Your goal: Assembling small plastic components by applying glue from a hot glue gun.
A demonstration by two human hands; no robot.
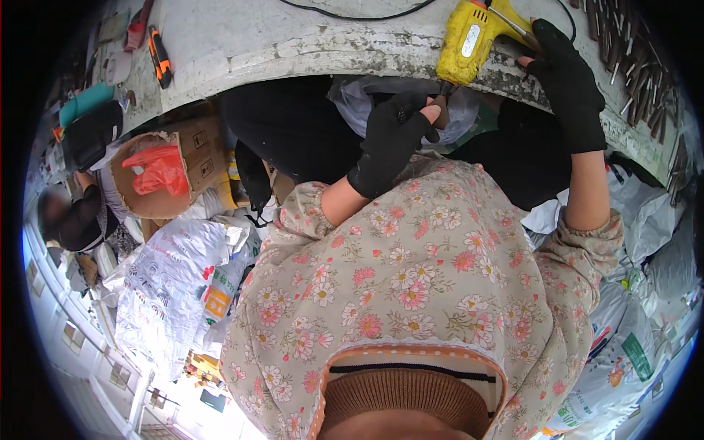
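A yellow hot glue gun (466, 45) points its nozzle toward me over the worktable's near edge. My right hand (569, 86), in a black glove with bare fingertips, closes at the end of the gun's handle. A thin metallic rod (513, 26) runs along that handle up to the fingers. Just below the nozzle, my left hand (393, 139), gloved the same way, pinches a small brown piece (441, 110). The piece is at or very near the nozzle tip; whether they touch I cannot tell.
Many thin brown sticks (638, 59) lie on the table's right. A black-and-orange utility knife (159, 57) rests at the left. Left of me stands a cardboard box (198, 165) with a red plastic bag (160, 170); beyond sits another person (77, 213). Plastic bags (620, 359) crowd the right.
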